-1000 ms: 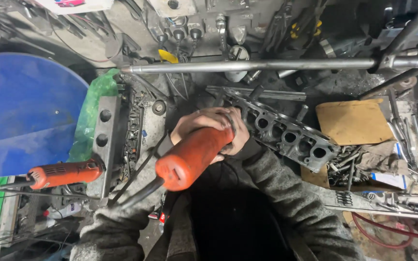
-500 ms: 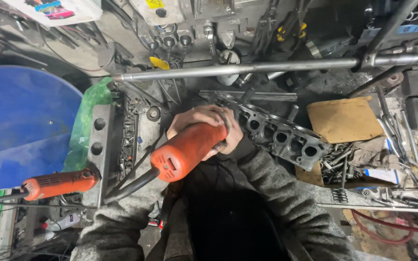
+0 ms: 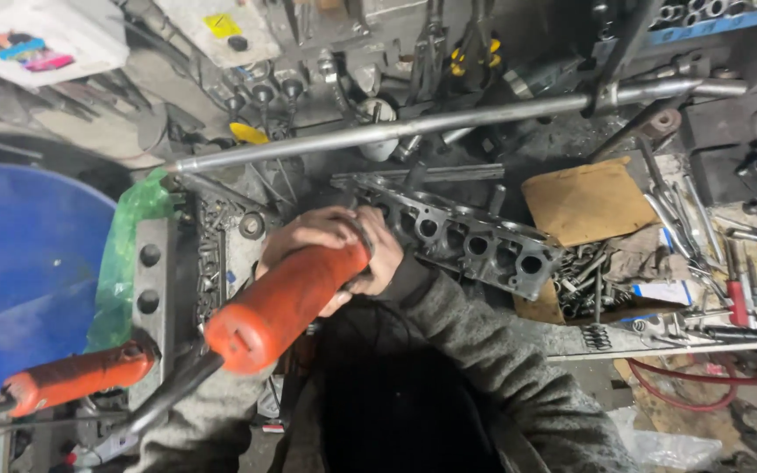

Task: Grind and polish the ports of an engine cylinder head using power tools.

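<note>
Both hands clamp an orange power tool over a cluttered metalwork bench.

The right hand and left hand wrap tight around the front of the orange power tool, likely to steady its hidden working end. The tool's long axis runs from 7 o'clock, where its cord leaves the butt, toward 1 o'clock, nose aimed at the grey cylinder head lying just beyond the knuckles. At 8 o'clock rests a second orange-handled tool, beside a blue drum. A long steel bar crosses at 12 o'clock.
</note>
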